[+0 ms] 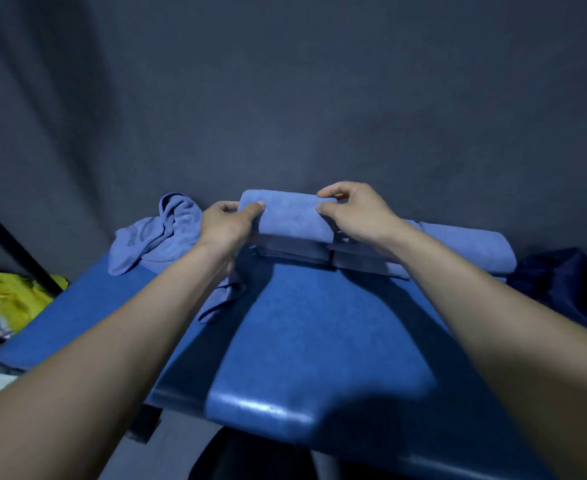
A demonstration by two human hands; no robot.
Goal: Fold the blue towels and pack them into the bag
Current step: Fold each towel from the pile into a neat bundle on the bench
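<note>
Both hands, left (224, 225) and right (356, 211), pinch the folded towel's (294, 216) ends near the table's (320, 327) far edge.

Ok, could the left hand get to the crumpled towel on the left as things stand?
Probably yes. The crumpled towel lies just left of the left hand with nothing between them, but that hand grips the folded towel with the right hand and must let go first.

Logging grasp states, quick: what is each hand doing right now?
Left hand: grips the folded blue towel at its left end.
Right hand: pinches the same towel's right end.
</note>
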